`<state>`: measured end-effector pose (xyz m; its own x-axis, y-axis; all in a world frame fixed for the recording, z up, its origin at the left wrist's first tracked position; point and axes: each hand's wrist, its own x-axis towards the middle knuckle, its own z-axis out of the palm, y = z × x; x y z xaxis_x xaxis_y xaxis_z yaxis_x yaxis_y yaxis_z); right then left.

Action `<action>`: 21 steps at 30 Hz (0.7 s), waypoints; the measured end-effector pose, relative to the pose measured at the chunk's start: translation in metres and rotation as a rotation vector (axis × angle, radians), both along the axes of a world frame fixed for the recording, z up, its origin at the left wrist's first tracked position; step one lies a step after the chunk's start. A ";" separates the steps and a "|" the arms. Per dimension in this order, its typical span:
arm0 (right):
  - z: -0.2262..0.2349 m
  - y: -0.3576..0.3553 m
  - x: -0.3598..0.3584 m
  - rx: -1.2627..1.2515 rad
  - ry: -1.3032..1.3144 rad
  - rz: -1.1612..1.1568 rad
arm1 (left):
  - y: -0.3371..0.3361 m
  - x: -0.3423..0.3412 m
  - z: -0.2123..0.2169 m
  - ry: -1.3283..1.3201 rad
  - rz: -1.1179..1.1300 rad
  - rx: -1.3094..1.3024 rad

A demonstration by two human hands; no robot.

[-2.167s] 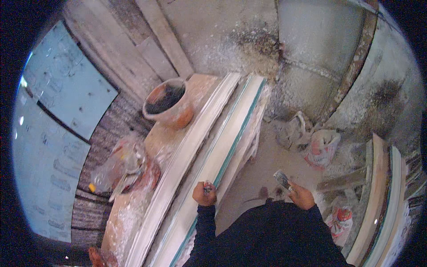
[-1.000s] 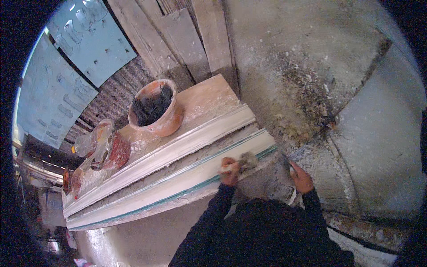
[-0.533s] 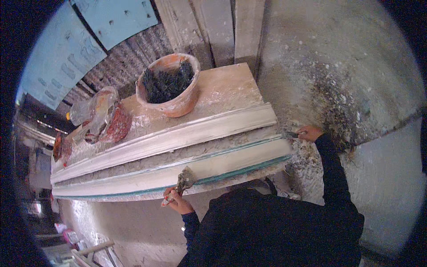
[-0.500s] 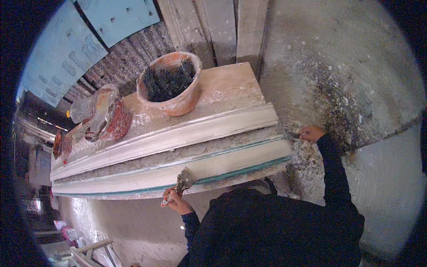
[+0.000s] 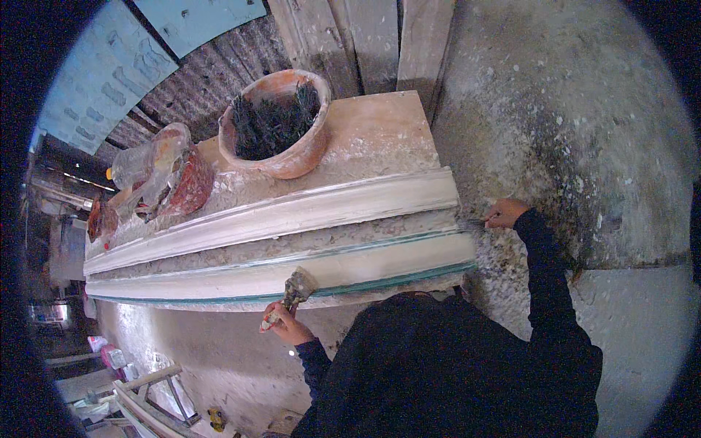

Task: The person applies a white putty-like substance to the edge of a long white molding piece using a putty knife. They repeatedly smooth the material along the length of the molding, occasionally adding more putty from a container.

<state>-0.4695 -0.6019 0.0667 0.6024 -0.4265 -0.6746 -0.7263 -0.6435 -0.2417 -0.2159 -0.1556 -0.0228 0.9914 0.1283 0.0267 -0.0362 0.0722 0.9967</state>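
My left hand (image 5: 290, 328) is closed around the handle of a plaster-smeared paintbrush (image 5: 298, 288). The brush head is over the near edge of a long white moulding (image 5: 350, 262) that has teal lines along its sides. My right hand (image 5: 506, 213) is pinched at the right end of the bench, beside the ends of the mouldings. A thin dark piece pokes out of its fingers toward the bench; its kind is too small to tell. Behind the teal-lined moulding lies a second white moulding (image 5: 358, 196), parallel to it.
On the bench (image 5: 383, 131) stand a clay-coloured bowl (image 5: 301, 160) of dark fibrous stuff, a reddish plaster-crusted container (image 5: 191, 182) and a clear bottle (image 5: 131, 168) with a yellow cap. Boards (image 5: 372, 44) lean behind. A wooden frame (image 5: 150, 379) stands at the lower left.
The whole view has shifted a little, and the bench and bowl sit slightly higher in it. Both hands keep nearly the same places and grips.
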 end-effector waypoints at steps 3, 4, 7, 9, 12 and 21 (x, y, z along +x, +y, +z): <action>-0.006 -0.008 -0.005 0.027 -0.096 0.064 | -0.003 -0.001 0.001 0.035 0.008 -0.023; -0.010 -0.013 -0.008 0.025 -0.136 0.106 | -0.001 0.000 -0.001 0.048 0.008 -0.031; -0.029 -0.030 -0.031 0.018 -0.162 0.151 | 0.001 -0.001 -0.012 0.014 0.053 -0.058; -0.032 -0.027 -0.036 0.081 -0.014 -0.033 | 0.001 0.000 -0.011 0.016 0.026 -0.038; -0.029 -0.017 -0.028 0.100 -0.221 0.077 | -0.004 -0.003 -0.003 -0.023 0.015 -0.025; -0.049 -0.021 -0.023 -0.062 -0.286 0.265 | -0.011 -0.006 0.007 -0.042 0.002 0.005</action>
<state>-0.4927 -0.6233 0.0181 0.8572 -0.2657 -0.4411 -0.4419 -0.8193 -0.3653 -0.2214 -0.1662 -0.0155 0.9891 0.1304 0.0691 -0.0783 0.0668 0.9947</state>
